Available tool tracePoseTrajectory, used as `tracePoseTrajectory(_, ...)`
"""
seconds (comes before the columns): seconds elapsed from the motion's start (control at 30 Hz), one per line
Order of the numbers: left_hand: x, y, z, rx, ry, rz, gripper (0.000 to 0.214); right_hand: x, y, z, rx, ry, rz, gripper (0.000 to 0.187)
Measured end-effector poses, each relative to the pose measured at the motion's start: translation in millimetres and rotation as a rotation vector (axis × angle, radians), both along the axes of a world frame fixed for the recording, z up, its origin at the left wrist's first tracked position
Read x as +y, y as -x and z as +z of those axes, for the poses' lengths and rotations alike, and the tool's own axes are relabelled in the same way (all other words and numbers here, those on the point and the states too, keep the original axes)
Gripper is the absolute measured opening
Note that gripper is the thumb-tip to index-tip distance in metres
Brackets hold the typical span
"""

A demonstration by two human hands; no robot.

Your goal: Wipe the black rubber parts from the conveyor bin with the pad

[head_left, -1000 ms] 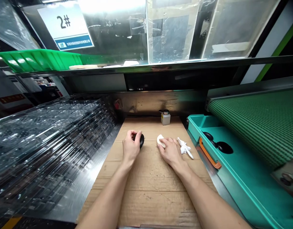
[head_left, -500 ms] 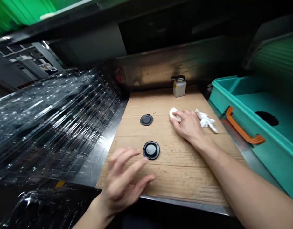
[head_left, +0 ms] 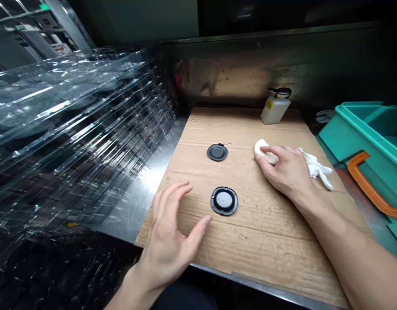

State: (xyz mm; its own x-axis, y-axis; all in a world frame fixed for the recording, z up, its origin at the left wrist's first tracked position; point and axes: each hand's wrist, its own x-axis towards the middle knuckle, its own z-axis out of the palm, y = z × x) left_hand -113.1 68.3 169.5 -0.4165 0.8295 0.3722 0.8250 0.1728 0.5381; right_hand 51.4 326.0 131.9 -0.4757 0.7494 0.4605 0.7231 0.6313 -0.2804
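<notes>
On the cardboard sheet (head_left: 198,172) lie two black round plastic caps: a flat one (head_left: 217,152) with a small tab farther off, and one (head_left: 224,200) nearer me with a raised centre and notched rim. My left hand (head_left: 172,232) hovers to the left of the nearer cap, empty, thumb and fingers spread apart. Over at the right, my right hand (head_left: 287,170) grips a round white pad (head_left: 260,146) between thumb and fingers, low at the cardboard. A crumpled white glove (head_left: 317,168) lies just beyond that hand, partly hidden by it.
A white pump bottle (head_left: 275,108) stands at the cardboard's back edge. To the right is a teal bin (head_left: 353,133) with an orange handle (head_left: 376,189). Stacked clear plastic trays (head_left: 88,129) rise on the left. A metal wall (head_left: 237,69) closes off the back.
The view has tilted down and turned, shifting the scene rightward. My left hand's thumb and fingers have spread into a wider curve. My right hand keeps hold of the white pad.
</notes>
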Motion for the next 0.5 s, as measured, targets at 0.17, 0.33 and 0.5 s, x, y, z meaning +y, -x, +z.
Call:
tracePoseTrajectory(0.17,18.1,-12.0,5.6,-0.089,0.12,-0.226,0.074,1.1,-0.1,-0.8,0.0,-0.017,-0.001,0.035)
tracePoseTrajectory(0.33,30.0,-15.3,1.8,-0.137,0.142,-0.221,0.086,1.6,-0.4,-1.7,0.0,-0.005,-0.003,0.034)
tracePoseTrajectory(0.5,31.1,-15.6,-0.9,-0.172,0.175,-0.196,0.088,1.1,-0.5,-1.9,-0.006,0.004,-0.004,0.034)
